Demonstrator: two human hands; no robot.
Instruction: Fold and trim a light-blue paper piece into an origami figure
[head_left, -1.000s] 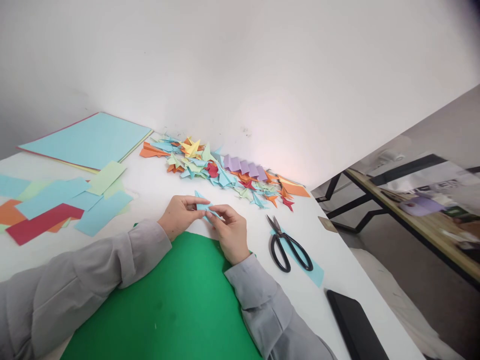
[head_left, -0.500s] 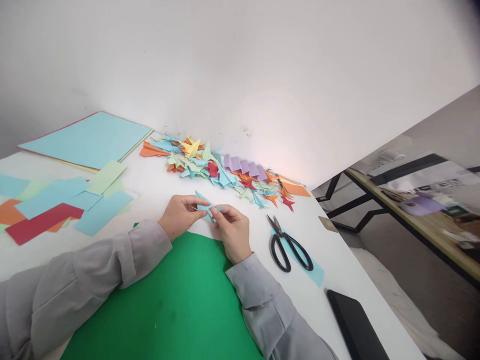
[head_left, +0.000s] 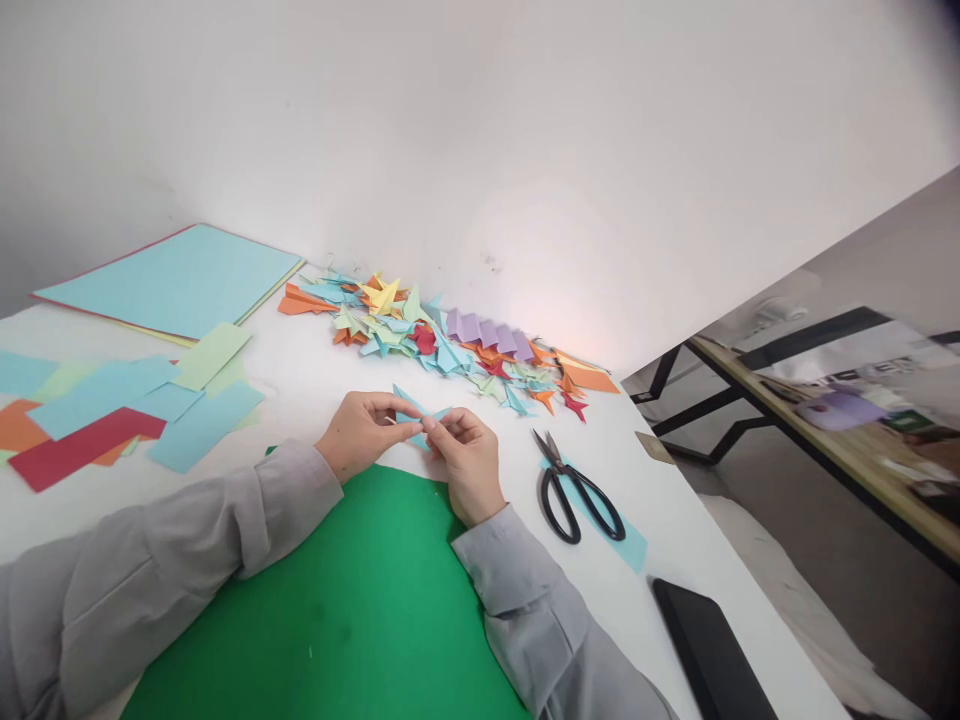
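Observation:
A small folded light-blue paper is pinched between my two hands, just beyond the far edge of a green sheet. My left hand grips it from the left with thumb and fingers closed. From the right, my right hand pinches it, its thumb and index meeting the left fingertips. Pointed blue tips of the paper stick out above the fingers; its middle is hidden behind them. Beyond the hands lies a heap of folded paper shapes in several colours.
Black-handled scissors rest on a blue paper strip at the right, with a black phone-like slab nearer. Loose paper rectangles spread at the left, before a stack of large sheets. A white wall rises behind the table.
The fingertips of both hands have drawn closer together and cover more of the blue paper's middle. Everything else stays in place, apart from a slight shift of the view.

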